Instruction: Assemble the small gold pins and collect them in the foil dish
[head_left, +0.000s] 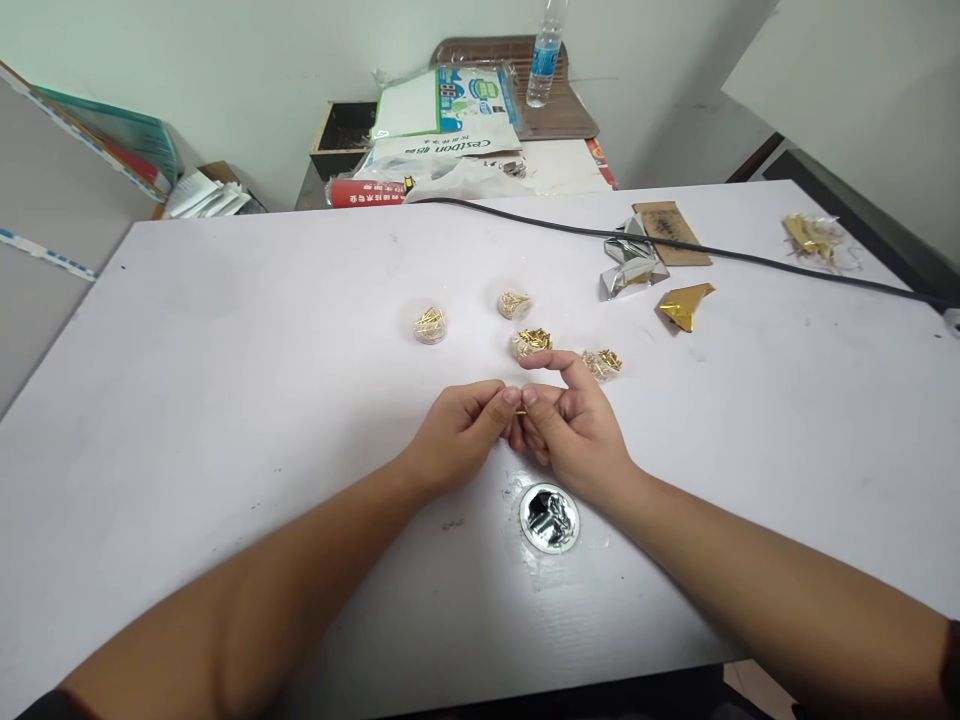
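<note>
The left hand [459, 437] and the right hand [581, 430] both pinch, thumbs against fingers, one small gold pin [521, 412]; it lies crosswise between them (neither hand is nearer, it seems). Beyond the right hand's raised finger stands a round cup [518, 349] with gold pieces.

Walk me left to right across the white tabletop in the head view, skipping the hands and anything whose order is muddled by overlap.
Leftmost round heap of thin gold-coloured pieces → farthest-back such heap → rightmost such heap → shiny gold-coloured sheet → clear plastic bag with gold-coloured contents.
</note>
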